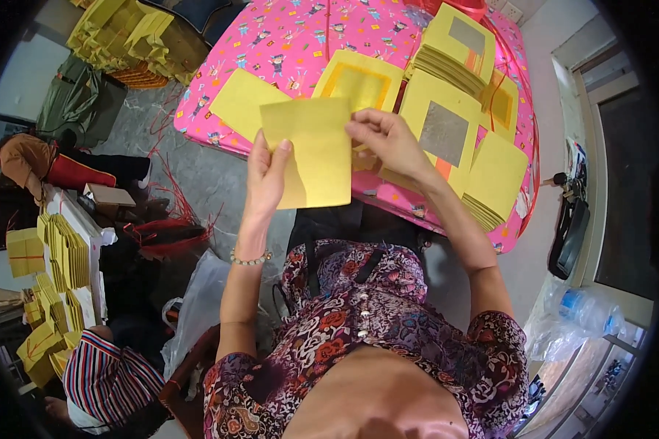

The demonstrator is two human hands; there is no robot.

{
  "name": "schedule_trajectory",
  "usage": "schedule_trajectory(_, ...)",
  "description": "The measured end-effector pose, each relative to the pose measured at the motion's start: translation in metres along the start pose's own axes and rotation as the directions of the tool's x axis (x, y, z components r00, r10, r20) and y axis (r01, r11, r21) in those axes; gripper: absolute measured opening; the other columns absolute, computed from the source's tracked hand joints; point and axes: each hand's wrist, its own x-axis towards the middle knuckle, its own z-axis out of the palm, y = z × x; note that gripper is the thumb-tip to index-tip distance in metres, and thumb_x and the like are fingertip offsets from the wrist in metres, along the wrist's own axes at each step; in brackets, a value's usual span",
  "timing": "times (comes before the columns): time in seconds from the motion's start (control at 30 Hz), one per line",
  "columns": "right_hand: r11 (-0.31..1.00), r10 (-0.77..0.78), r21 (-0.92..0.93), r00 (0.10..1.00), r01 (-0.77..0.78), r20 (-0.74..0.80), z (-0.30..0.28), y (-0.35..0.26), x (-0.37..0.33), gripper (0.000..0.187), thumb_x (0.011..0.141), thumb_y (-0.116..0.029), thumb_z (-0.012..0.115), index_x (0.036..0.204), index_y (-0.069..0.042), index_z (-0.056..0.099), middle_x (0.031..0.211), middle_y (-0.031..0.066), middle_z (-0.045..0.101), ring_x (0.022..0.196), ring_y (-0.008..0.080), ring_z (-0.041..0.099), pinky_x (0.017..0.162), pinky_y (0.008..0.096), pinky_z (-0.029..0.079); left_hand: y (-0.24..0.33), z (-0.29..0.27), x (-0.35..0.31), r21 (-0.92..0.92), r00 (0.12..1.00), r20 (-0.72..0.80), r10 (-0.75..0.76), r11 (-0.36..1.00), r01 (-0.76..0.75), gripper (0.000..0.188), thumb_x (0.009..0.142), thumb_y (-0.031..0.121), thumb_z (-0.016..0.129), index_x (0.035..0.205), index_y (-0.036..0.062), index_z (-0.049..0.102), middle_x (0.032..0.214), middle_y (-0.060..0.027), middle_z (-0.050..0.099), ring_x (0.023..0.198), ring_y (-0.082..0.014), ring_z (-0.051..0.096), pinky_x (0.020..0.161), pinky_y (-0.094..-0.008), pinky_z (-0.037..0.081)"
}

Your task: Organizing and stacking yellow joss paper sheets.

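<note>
Both my hands hold one yellow paper sheet (316,152) up in front of me. My left hand (267,172) grips its left edge with the thumb on top. My right hand (388,139) pinches its upper right corner. Just beyond the sheet lies a pink patterned cloth surface (285,44) with more yellow papers: a plain sheet (240,99), a sheet with a gold square (359,82), and one with a silver square (441,124).
Stacks of yellow paper (454,51) and a lower stack (494,183) sit on the pink cloth at right. A heap of folded yellow papers (128,33) lies far left. Another person in a striped sleeve (106,377) sits at lower left beside yellow bundles (58,256).
</note>
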Motion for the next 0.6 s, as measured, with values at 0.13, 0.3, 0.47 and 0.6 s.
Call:
schedule_trajectory(0.13,0.989,-0.040,-0.146,0.999,0.040,0.001,-0.011,0.001,0.010,0.019,0.092,-0.019,0.059,0.089,0.000,0.062,0.078,0.0012,0.062,0.065,0.0040,0.055,0.058,0.0190,0.045,0.001,-0.003,-0.010,-0.006,0.997,0.050,-0.066,0.998,0.067,0.031,0.096,0.007,0.045,0.126,-0.0010,0.043,0.117,-0.0078,0.058,0.106,-0.0113,0.054,0.090,-0.0271,0.044)
schedule_trajectory(0.3,0.996,0.077,-0.041,0.995,-0.075,0.064,0.002,0.007,0.007,0.019,0.092,-0.017,0.060,0.085,0.000,0.060,0.074,0.0010,0.061,0.064,0.0047,0.056,0.060,0.0193,0.045,-0.008,-0.011,-0.014,-0.001,1.000,-0.011,0.000,1.000,0.000,0.036,0.096,0.007,0.046,0.131,-0.0004,0.040,0.121,-0.0080,0.056,0.108,-0.0122,0.054,0.092,-0.0273,0.043)
schedule_trajectory(0.47,0.966,-0.046,-0.250,0.993,0.072,0.106,0.005,0.024,0.001,0.019,0.091,-0.017,0.060,0.084,0.000,0.059,0.071,-0.0006,0.059,0.063,0.0043,0.054,0.058,0.0207,0.044,-0.011,-0.014,-0.024,-0.057,0.999,-0.024,-0.040,0.998,0.038,0.039,0.096,0.008,0.047,0.134,0.0007,0.039,0.122,-0.0076,0.055,0.109,-0.0126,0.054,0.092,-0.0272,0.044)
schedule_trajectory(0.6,0.984,0.123,-0.135,0.990,-0.112,0.075,0.013,0.029,-0.007,0.021,0.091,-0.018,0.061,0.080,-0.001,0.057,0.069,-0.0014,0.057,0.063,0.0034,0.054,0.057,0.0193,0.043,-0.015,-0.019,-0.034,-0.110,0.994,-0.059,-0.095,0.990,0.089,0.037,0.097,0.009,0.046,0.132,0.0005,0.040,0.122,-0.0074,0.055,0.109,-0.0124,0.054,0.092,-0.0277,0.044)
